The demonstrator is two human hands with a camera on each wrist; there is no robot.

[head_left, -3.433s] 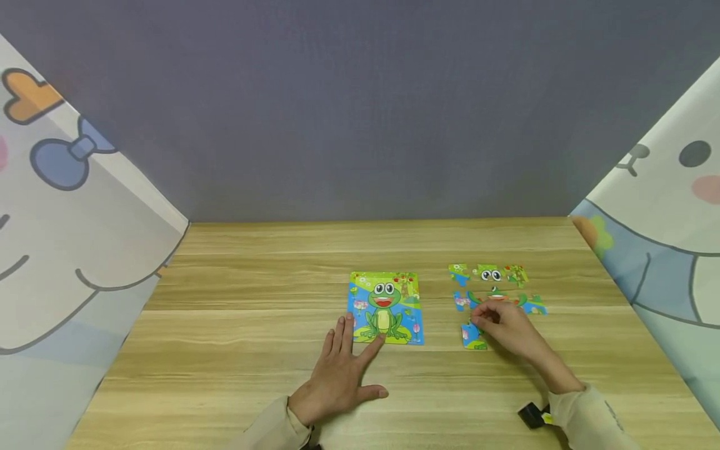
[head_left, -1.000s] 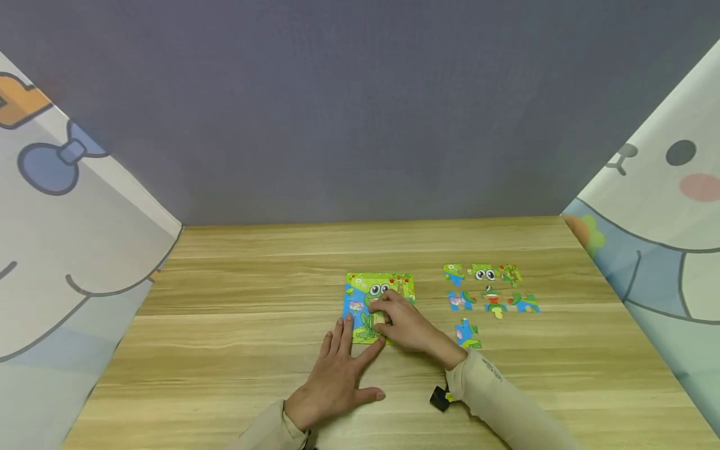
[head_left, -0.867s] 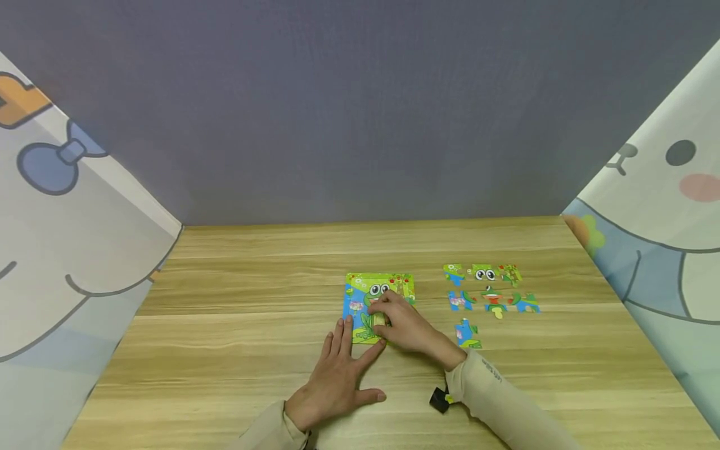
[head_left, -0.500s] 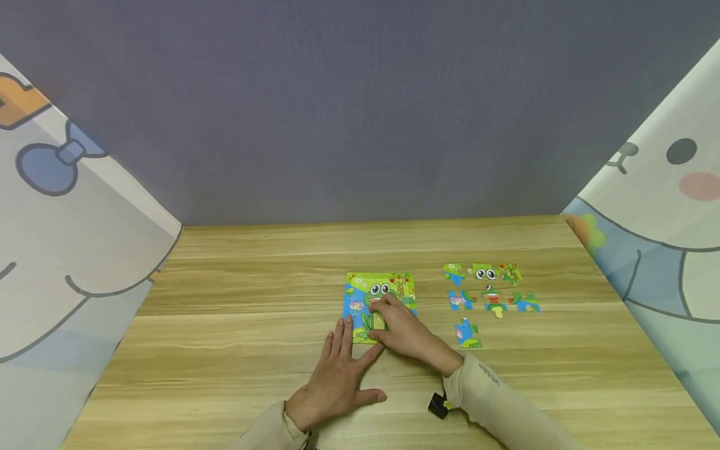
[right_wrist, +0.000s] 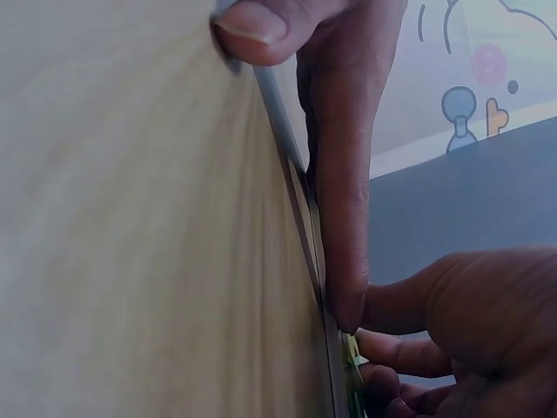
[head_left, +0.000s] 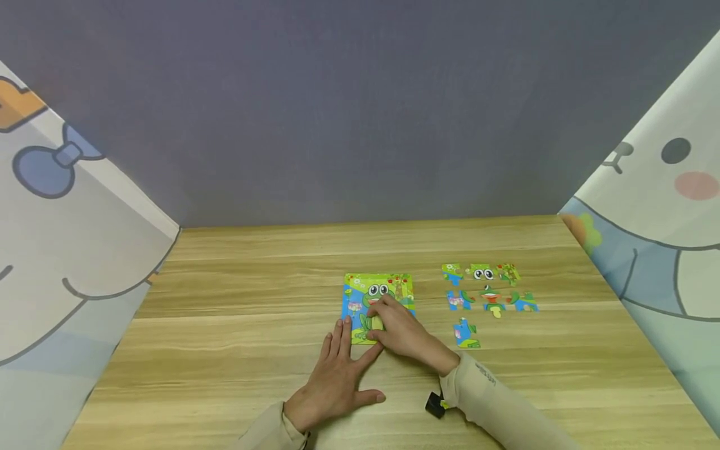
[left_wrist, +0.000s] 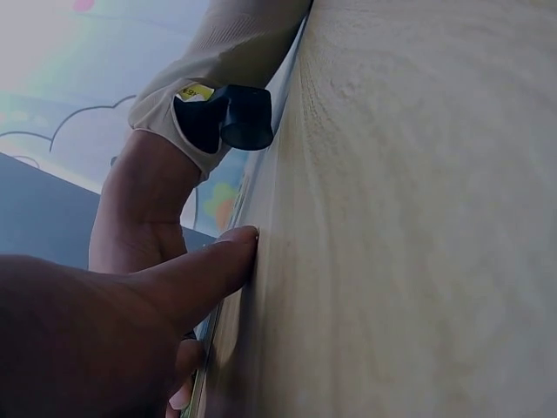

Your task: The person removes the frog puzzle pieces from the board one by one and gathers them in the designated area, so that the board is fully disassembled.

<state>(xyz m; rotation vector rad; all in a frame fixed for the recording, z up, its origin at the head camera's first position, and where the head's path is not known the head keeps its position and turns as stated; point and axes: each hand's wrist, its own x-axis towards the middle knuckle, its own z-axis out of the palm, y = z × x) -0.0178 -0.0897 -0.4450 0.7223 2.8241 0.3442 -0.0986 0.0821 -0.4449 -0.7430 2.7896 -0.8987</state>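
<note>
A square puzzle board (head_left: 360, 294) with a frog picture lies on the wooden table in the head view. My left hand (head_left: 332, 381) rests with fingers spread, its fingertips on the board's lower left edge. Over the lower right of the board, my right hand (head_left: 405, 331) has curled fingers and thumb around what appears to be a puzzle piece (head_left: 375, 323), mostly hidden by the hand. In the left wrist view the right hand (left_wrist: 144, 205) is bent low over the board. The right wrist view has the left hand (right_wrist: 487, 331) alongside it.
Loose puzzle pieces lie to the right: a top row with the eyes piece (head_left: 482, 273), a middle row with the mouth piece (head_left: 492, 299), and a lower piece (head_left: 465, 334). A grey wall (head_left: 360, 125) stands behind the wooden table (head_left: 242, 275).
My right hand has moved left from the loose pieces to the board, and the lower row there now shows one piece. Over the last second it shifts slightly downward. The left hand stays put.
</note>
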